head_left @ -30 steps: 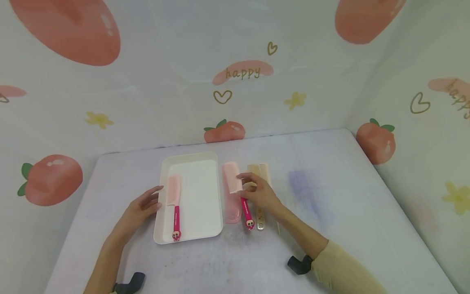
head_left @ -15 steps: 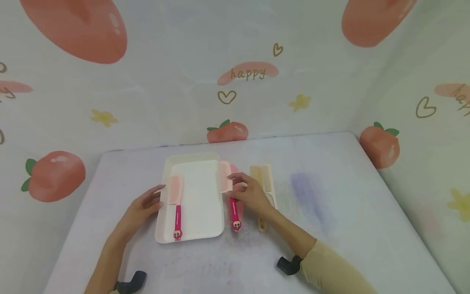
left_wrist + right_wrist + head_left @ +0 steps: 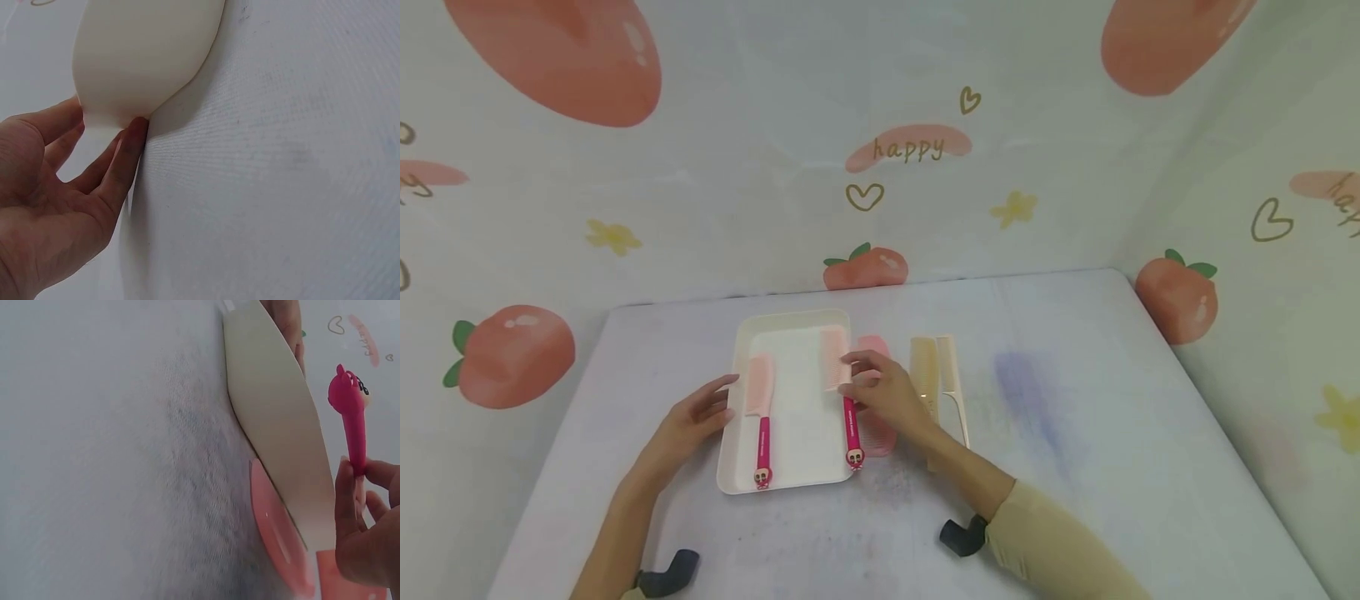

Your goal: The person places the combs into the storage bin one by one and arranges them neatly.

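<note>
My right hand [image 3: 887,400] pinches a pale pink comb [image 3: 835,358] near where its head meets the magenta handle [image 3: 355,434], which ends in a cartoon figure. The comb's head hangs over the right side of the white tray [image 3: 797,433], and its handle overlaps the tray's right rim. A matching comb [image 3: 760,387] lies along the tray's left side. At the tray's left edge, the fingertips of my left hand [image 3: 688,421] touch the outer wall; its fingers look relaxed in the left wrist view.
Right of the tray lies a pink comb [image 3: 876,437], partly hidden by my right hand. Beyond it are a tan comb [image 3: 925,367] and a cream comb with a thin tail [image 3: 950,367]. A printed cloth wall [image 3: 737,208] rises behind the table.
My right hand has carried the pinched comb leftward from above the pink comb to over the tray's right side. The left hand stays at the tray's edge.
</note>
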Demonstrator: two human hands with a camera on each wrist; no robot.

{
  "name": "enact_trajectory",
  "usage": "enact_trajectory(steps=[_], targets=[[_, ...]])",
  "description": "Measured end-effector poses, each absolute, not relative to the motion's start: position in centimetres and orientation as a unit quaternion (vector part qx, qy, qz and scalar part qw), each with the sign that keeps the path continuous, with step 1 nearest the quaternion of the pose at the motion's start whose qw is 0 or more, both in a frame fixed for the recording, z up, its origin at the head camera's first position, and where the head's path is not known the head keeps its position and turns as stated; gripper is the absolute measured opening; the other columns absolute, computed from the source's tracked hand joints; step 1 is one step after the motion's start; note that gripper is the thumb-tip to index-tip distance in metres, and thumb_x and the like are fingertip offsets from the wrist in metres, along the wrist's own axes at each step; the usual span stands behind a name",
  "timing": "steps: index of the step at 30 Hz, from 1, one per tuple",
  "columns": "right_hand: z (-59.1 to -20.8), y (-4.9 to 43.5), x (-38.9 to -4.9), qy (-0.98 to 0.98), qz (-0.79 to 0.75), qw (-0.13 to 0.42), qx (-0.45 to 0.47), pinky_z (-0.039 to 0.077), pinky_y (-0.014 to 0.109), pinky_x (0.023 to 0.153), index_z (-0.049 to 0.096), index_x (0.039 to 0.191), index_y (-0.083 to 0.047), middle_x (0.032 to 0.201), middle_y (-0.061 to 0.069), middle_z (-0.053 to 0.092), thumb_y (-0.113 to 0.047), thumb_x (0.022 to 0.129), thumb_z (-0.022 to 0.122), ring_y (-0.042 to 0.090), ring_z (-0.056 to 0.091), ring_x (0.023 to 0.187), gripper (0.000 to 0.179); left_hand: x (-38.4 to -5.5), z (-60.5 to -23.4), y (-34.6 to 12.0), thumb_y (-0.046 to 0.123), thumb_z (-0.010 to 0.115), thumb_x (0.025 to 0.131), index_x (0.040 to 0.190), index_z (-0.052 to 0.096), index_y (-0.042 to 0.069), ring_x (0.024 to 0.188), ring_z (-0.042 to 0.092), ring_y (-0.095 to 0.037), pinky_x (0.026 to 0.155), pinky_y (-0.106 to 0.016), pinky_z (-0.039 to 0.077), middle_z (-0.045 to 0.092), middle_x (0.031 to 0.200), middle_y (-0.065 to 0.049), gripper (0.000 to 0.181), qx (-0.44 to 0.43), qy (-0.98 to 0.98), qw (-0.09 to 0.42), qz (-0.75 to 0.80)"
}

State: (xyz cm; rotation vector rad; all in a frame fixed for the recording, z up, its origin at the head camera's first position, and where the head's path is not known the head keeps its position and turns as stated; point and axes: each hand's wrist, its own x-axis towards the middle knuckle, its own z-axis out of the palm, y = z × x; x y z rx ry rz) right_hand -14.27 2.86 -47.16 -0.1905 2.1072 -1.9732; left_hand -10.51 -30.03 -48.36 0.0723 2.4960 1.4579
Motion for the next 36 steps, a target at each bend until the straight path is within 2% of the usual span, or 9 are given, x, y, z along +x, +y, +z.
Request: enact_trajectory(steps=[5, 7, 15, 23, 26, 28, 31, 34, 36], targets=[[-47.0, 1.8, -14.3, 0.72, -0.68, 0.122, -0.065, 0.061, 0.036, 0.064, 0.066, 0.123, -0.012, 0.109, 0.011, 0.062, -0.004, 0.085, 0.077, 0.019, 0.067, 0.068, 0.041, -10.5, -48.4, -30.0, 0.033, 0.063, 0.098, 0.154, 0.037, 0.018, 0.135, 0.045, -0.04, 0.098, -0.027, 0.046, 0.044, 0.149, -0.022, 0.063, 0.024, 0.857, 0.124, 0.5], [-46.8, 1.5, -14.3, 0.724, -0.676, 0.118, -0.063, 0.061, 0.035, 0.063, 0.067, 0.123, -0.013, 0.108, 0.01, 0.062, -0.004, 0.085, 0.077, 0.018, 0.067, 0.068, 0.041, -10.5, -48.4, -30.0, 0.033, 0.063, 0.098, 0.154, 0.038, 0.018, 0.135, 0.046, -0.04, 0.097, -0.022, 0.046, 0.045, 0.148, -0.022, 0.063, 0.025, 0.858, 0.122, 0.499], [-46.2, -0.1, -14.3, 0.732, -0.67, 0.11, -0.049, 0.06, 0.034, 0.057, 0.067, 0.121, -0.016, 0.104, 0.007, 0.063, -0.005, 0.084, 0.079, 0.017, 0.07, 0.068, 0.04, -10.4, -48.4, -30.0, 0.032, 0.062, 0.099, 0.154, 0.037, 0.018, 0.135, 0.046, -0.039, 0.103, -0.045, 0.043, 0.045, 0.148, -0.022, 0.062, 0.029, 0.859, 0.122, 0.496], [-45.7, -2.1, -14.4, 0.76, -0.64, 0.111, -0.04, 0.059, 0.033, 0.054, 0.066, 0.122, -0.018, 0.104, 0.004, 0.062, -0.006, 0.084, 0.079, 0.014, 0.069, 0.066, 0.042, -10.6, -48.2, -30.0, 0.032, 0.062, 0.099, 0.154, 0.037, 0.018, 0.136, 0.043, -0.043, 0.104, -0.056, 0.039, 0.043, 0.149, -0.024, 0.062, 0.028, 0.858, 0.124, 0.498], [-45.7, -2.8, -14.2, 0.768, -0.629, 0.114, -0.039, 0.059, 0.03, 0.056, 0.064, 0.124, -0.019, 0.105, 0.001, 0.062, -0.007, 0.087, 0.077, 0.012, 0.068, 0.067, 0.041, -10.6, -48.2, -30.0, 0.033, 0.062, 0.099, 0.154, 0.037, 0.018, 0.137, 0.043, -0.042, 0.105, -0.055, 0.038, 0.043, 0.15, -0.023, 0.062, 0.025, 0.859, 0.126, 0.496], [-45.7, -3.3, -14.1, 0.767, -0.629, 0.116, -0.037, 0.059, 0.03, 0.056, 0.063, 0.125, -0.02, 0.105, 0.0, 0.062, -0.007, 0.087, 0.076, 0.011, 0.068, 0.067, 0.041, -10.7, -48.2, -30.0, 0.033, 0.061, 0.099, 0.154, 0.036, 0.017, 0.137, 0.042, -0.043, 0.105, -0.053, 0.039, 0.043, 0.15, -0.024, 0.062, 0.028, 0.86, 0.127, 0.493], [-45.7, -3.9, -14.0, 0.757, -0.642, 0.118, -0.035, 0.059, 0.032, 0.056, 0.063, 0.124, -0.019, 0.104, 0.0, 0.061, -0.005, 0.088, 0.075, 0.012, 0.068, 0.065, 0.041, -10.7, -48.3, -30.0, 0.034, 0.062, 0.099, 0.154, 0.037, 0.018, 0.137, 0.043, -0.041, 0.103, -0.036, 0.044, 0.044, 0.149, -0.023, 0.062, 0.026, 0.861, 0.127, 0.491], [-45.8, -4.6, -13.9, 0.757, -0.642, 0.118, -0.036, 0.059, 0.032, 0.054, 0.062, 0.124, -0.018, 0.104, 0.0, 0.059, -0.004, 0.088, 0.074, 0.013, 0.067, 0.063, 0.04, -10.7, -48.3, -30.0, 0.034, 0.062, 0.099, 0.154, 0.037, 0.017, 0.136, 0.044, -0.041, 0.096, -0.018, 0.043, 0.044, 0.149, -0.023, 0.063, 0.027, 0.858, 0.13, 0.495], [-46.1, -5.0, -13.8, 0.768, -0.629, 0.119, -0.035, 0.058, 0.028, 0.054, 0.061, 0.124, -0.017, 0.102, -0.001, 0.059, -0.005, 0.088, 0.074, 0.012, 0.065, 0.062, 0.039, -10.7, -48.4, -30.1, 0.034, 0.062, 0.099, 0.154, 0.037, 0.018, 0.136, 0.044, -0.04, 0.095, -0.015, 0.042, 0.045, 0.148, -0.022, 0.063, 0.024, 0.856, 0.132, 0.498]])
